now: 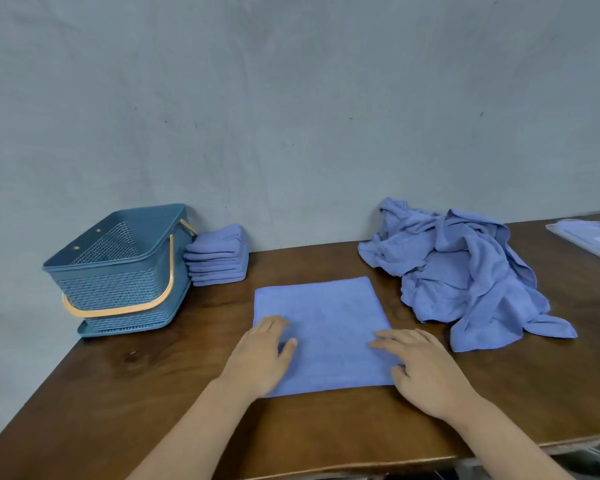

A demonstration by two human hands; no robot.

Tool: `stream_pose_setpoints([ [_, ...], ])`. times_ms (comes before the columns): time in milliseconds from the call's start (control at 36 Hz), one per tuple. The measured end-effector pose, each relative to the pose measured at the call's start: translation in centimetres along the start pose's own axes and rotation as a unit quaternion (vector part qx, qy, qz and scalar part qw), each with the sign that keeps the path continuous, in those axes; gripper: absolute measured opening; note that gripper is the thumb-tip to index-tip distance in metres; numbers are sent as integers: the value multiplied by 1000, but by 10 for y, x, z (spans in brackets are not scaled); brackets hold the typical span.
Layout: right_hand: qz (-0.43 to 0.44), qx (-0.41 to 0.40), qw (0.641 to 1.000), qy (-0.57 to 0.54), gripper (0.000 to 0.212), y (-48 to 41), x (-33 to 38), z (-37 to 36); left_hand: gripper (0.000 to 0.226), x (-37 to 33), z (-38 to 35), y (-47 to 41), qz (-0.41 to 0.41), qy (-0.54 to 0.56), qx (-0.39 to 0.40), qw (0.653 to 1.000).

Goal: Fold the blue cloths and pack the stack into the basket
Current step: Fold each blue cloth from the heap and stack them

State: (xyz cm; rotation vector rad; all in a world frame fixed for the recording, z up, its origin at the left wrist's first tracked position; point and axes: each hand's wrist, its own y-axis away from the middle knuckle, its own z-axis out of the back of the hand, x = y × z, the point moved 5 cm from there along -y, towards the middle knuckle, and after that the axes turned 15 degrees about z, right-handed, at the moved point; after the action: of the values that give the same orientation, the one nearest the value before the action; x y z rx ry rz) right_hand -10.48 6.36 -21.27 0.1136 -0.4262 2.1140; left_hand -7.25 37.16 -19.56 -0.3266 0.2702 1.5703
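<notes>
Blue cloth (321, 327) lies spread flat on the brown counter (153, 393), with the left hand (260, 355) and right hand (423, 368) pressing on its near corners, fingers straight and holding nothing. The basket (118, 268) (empty, handle down) stands far left, touching the folded stack (217, 256); the crumpled pile (465, 271) lies to the right.

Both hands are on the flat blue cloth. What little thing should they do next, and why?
Probably take one edge and fold the flat cloth in half. It lies spread and smooth under the left hand and right hand, and it is much wider than the folded stack beside the basket, so it likely needs folding before it joins that stack.
</notes>
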Motion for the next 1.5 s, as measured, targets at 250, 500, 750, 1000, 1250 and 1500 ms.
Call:
stream_pose_setpoints([
  [250,11,-44,999,17,53,-41,23,10,91,9,-27,-15,54,-111,63,990],
  [500,92,197,976,-21,68,-138,27,-44,101,10,-31,-17,67,-124,66,988],
  [750,-49,189,981,-4,85,-142,-82,-29,106,9,-29,-16,70,-130,74,986],
  [1000,14,84,996,30,62,-122,3,-27,105,8,-30,-17,68,-142,69,985],
  [1250,-29,130,991,5,79,-57,0,-24,104,8,-30,-16,66,-138,76,985],
  [1500,-48,113,991,49,73,-79,-20,-6,92,-7,-9,-35,43,-143,34,988],
])
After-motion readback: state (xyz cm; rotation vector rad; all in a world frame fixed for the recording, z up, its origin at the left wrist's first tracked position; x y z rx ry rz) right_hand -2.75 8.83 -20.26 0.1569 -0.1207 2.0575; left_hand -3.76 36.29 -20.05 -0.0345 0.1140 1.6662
